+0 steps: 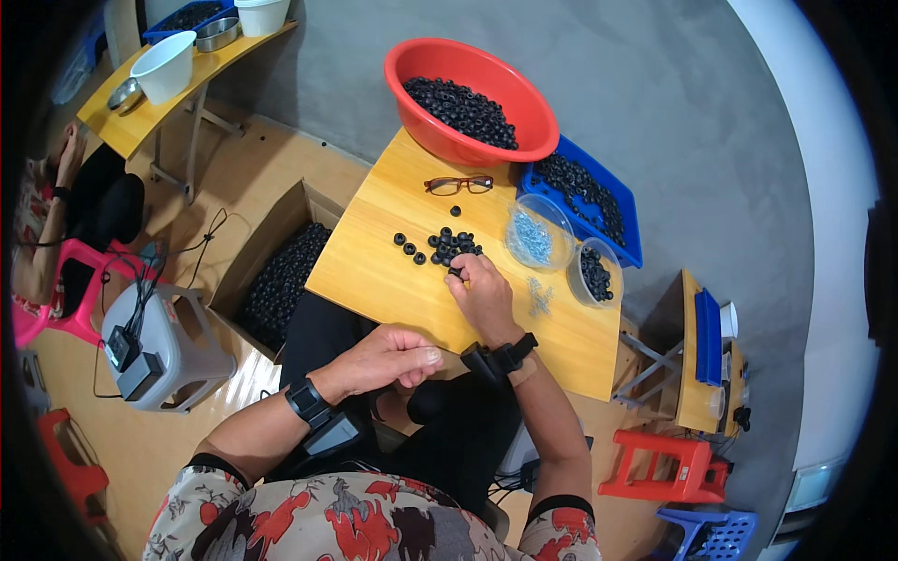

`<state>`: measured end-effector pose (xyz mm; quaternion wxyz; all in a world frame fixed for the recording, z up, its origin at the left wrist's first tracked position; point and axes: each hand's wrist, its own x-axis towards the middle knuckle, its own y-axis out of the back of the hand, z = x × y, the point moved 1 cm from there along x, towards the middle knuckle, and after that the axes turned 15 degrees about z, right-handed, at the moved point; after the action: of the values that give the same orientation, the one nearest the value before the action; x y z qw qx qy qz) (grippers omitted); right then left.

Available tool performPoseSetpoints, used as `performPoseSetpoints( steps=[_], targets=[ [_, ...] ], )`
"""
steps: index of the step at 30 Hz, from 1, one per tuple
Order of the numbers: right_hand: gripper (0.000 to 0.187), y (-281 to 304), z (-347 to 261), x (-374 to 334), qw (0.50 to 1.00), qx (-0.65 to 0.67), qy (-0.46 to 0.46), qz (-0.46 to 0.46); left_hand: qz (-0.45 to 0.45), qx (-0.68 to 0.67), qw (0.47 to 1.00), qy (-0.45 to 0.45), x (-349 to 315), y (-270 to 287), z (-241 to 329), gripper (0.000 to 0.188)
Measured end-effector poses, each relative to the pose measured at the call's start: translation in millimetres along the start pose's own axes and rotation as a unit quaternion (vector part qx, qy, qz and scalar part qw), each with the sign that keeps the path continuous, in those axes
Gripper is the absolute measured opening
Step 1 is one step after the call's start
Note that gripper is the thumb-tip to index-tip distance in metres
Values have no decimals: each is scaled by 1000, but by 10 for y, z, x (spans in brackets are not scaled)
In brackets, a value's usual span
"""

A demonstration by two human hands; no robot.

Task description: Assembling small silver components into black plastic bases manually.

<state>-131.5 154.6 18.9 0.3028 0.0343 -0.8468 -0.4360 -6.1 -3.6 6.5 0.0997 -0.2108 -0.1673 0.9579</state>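
Observation:
On the wooden table, a loose pile of small black round parts with center holes (447, 245) lies in front of me. My right hand (485, 297) reaches to the near edge of this pile, its thumb and forefinger closed on one black part (456, 273). Nearer to me, by the table's front edge, is my left hand (393, 359). Its fingers are curled in with the thumb pressed over them; whatever they hold is hidden. Right of the pile stand a clear tub of light-blue small pieces (530, 237) and a clear tub of black parts (595, 277). Several thin pale pieces (540, 297) lie beside my right hand.
A red basin (538, 140) and a blue tray (632, 234), both holding black parts, sit at the table's far side. Eyeglasses (458, 185) lie before the basin. A cardboard box (245, 245) of black parts stands left of the table. Another person's arm (51, 224) shows far left.

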Motion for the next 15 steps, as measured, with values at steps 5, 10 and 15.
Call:
performPoseSetpoints(
  steps=[5,10,15],
  targets=[
    [17,66,-2,-52,1000,-1,-13,17,18,-9,1000,-7,13,1,5,23],
    [16,236,16,-154,998,43,-23,49,47,-48,998,-15,37,-7,-20,19],
    [17,410,-184,-459,964,225,-141,-18,83,-63,993,-55,33,-15,-17,19]
  ],
)
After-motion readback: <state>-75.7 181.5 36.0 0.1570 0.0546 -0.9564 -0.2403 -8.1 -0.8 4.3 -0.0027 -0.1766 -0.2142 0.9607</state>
